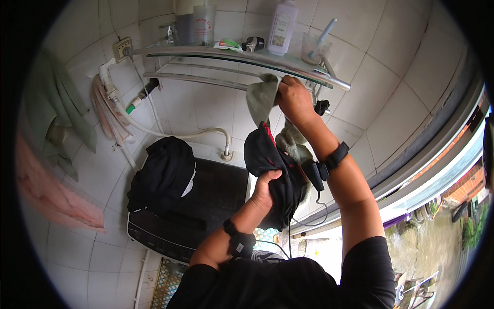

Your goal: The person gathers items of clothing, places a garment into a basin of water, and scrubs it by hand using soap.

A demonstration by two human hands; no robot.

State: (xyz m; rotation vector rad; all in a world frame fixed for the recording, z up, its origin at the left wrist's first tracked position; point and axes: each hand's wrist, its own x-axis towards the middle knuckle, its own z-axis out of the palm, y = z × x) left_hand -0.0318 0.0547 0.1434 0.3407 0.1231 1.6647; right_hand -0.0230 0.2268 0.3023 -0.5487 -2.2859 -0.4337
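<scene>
My left hand (265, 189) grips a bundle of black cloth with red edging (287, 189), held in front of me beside the washing machine's dark lid (220, 197). Higher up, my right hand (295, 96) pinches a grey-green cloth (262, 96) at the towel rail under the glass shelf. Part of a similar cloth (293, 143) hangs behind the black bundle and below my right hand. The fingertips of both hands are partly hidden. Another black garment (164, 174) with a white patch lies in a heap on the left part of the machine.
A glass shelf (231, 55) holds a lilac bottle (282, 27), a toothpaste tube (227, 44) and a cup with a toothbrush (314, 48). A pale hose (173, 135) runs to the machine. At left hang a green towel (58, 108) and pink cloth (58, 185). A window frame (405, 181) borders the right.
</scene>
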